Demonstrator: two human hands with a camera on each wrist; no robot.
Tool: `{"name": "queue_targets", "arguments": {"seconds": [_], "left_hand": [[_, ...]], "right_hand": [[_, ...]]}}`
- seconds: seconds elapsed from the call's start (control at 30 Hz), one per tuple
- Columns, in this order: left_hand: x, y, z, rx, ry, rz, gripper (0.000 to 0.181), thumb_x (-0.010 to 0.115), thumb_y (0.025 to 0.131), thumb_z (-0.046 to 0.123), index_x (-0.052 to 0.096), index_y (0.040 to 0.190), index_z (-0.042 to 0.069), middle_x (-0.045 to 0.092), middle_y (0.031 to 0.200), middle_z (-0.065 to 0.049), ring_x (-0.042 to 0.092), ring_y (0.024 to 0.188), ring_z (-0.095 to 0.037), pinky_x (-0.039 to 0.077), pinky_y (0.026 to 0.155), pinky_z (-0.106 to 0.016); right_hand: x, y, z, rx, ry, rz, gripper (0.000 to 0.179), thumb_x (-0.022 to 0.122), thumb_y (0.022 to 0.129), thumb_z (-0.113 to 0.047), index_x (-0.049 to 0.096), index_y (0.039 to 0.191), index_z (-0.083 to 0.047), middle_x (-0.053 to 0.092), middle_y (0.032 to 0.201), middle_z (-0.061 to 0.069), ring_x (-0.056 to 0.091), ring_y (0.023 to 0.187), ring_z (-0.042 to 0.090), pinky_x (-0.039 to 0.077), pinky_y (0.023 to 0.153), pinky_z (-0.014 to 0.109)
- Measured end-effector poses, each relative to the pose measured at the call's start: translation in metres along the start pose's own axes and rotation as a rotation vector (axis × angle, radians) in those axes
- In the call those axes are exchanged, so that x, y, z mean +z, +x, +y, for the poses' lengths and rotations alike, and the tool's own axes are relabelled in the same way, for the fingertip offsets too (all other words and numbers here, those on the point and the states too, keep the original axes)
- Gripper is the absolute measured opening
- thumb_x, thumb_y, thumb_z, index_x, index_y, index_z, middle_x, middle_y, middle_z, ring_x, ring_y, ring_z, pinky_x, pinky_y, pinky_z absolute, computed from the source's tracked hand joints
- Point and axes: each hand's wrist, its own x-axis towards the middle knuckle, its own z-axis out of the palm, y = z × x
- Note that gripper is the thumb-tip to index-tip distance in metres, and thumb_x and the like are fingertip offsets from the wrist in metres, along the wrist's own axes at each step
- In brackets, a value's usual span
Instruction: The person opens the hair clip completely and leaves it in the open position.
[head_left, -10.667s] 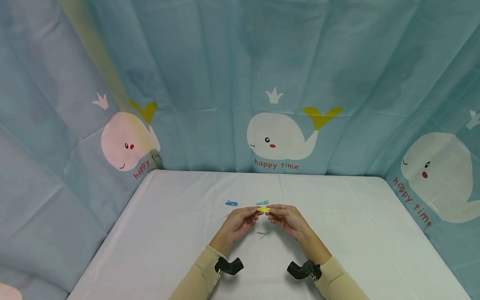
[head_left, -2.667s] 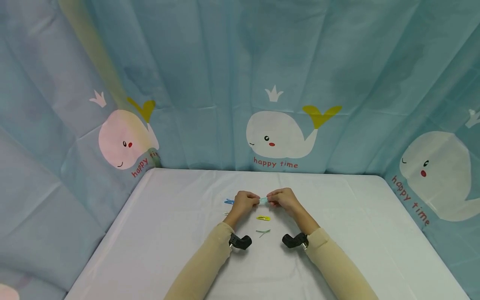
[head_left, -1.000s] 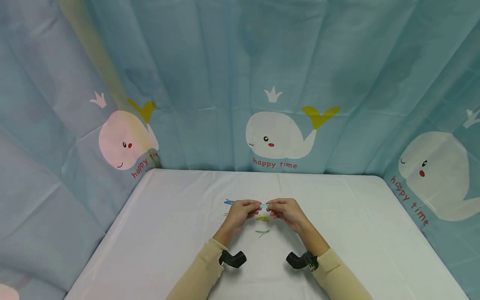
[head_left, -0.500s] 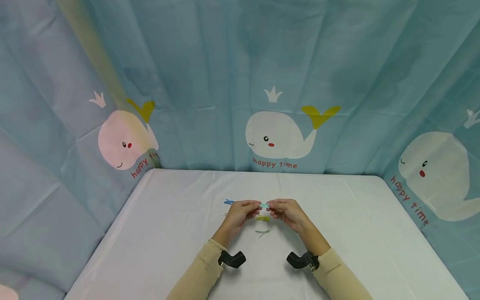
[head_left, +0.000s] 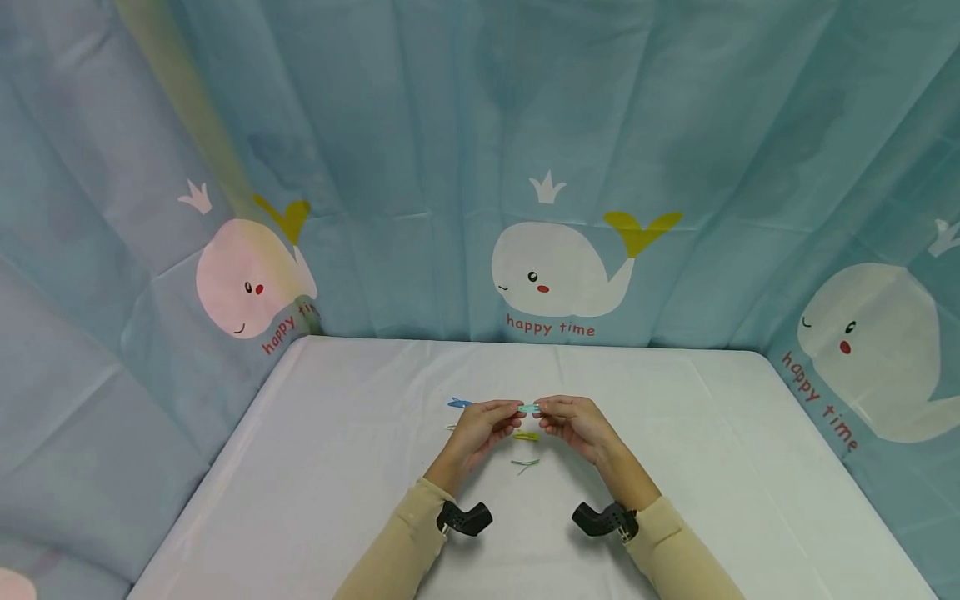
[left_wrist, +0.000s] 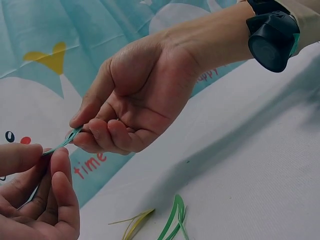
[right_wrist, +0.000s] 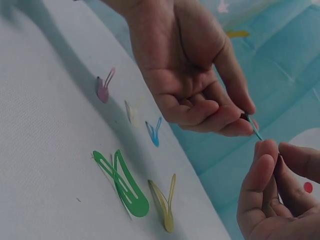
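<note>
Both hands are raised over the middle of the table, fingertips nearly meeting at a teal snap hair clip (head_left: 528,408). My left hand (head_left: 480,429) pinches one end between thumb and fingers; my right hand (head_left: 581,425) pinches the other. The left wrist view shows the teal clip (left_wrist: 62,141) slightly bowed, its thin strips spread a little. Seen from the right wrist, it is a narrow edge. Below the hands, a yellow snap clip (head_left: 527,436) and a green snap clip (head_left: 525,462) lie on the table, their parts sprung apart in the right wrist view.
A blue clip (head_left: 459,402) and a whitish clip (head_left: 451,427) lie left of my left hand. A pink clip (right_wrist: 103,90) shows in the right wrist view, hidden in the head view. White cloth covers the table (head_left: 330,500); a whale-print curtain (head_left: 375,250) surrounds it.
Earlier both hands held the yellow clip; it now lies on the table. The teal clip was picked up from farther back and drawn nearer. Over the last second the hands hardly move.
</note>
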Motion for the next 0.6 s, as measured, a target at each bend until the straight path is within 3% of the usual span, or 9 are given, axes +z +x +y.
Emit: {"name": "queue_targets", "arguments": {"seconds": [0.6], "left_hand": [[-0.0023, 0.0000, -0.0021, -0.006, -0.088, -0.035, 0.036, 0.056, 0.097, 0.009, 0.057, 0.126, -0.012, 0.071, 0.086, 0.003, 0.062, 0.076, -0.004, 0.049, 0.069, -0.016]], "right_hand": [[0.0000, 0.0003, 0.0013, 0.000, 0.033, -0.042, 0.012, 0.057, 0.095, -0.005, 0.069, 0.094, -0.005, 0.069, 0.080, -0.001, 0.064, 0.068, 0.006, 0.053, 0.065, 0.019]]}}
